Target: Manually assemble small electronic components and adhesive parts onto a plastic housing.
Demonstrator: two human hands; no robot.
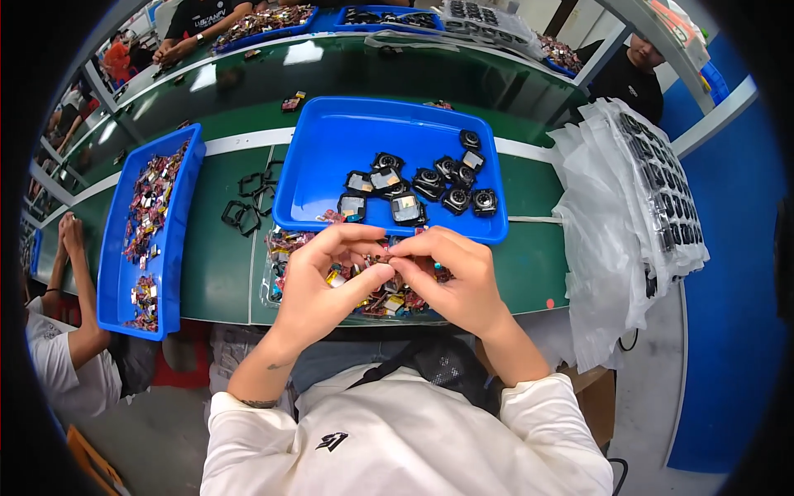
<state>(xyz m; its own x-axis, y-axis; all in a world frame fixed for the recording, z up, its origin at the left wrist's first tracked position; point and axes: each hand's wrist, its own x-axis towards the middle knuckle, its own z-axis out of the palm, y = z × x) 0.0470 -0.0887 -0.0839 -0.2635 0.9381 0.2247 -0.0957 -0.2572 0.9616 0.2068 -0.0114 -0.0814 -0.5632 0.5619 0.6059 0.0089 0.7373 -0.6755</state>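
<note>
Left hand and right hand: thumbs and forefingers closed, tips meeting on one small reddish part, mostly hidden, above a heap of small mixed parts. Beyond: large blue tray, holding black round-faced pieces. Left: several black frames on green table; farther left, narrower blue tray, more small parts inside. Right: white plastic sheeting beside rows of black pieces.

The tiny reddish piece between bare left hand and right hand is too small to identify. Both hide part of the clear plastic tray at the green desk's near edge; a black-shirted co-worker is cropped above.
</note>
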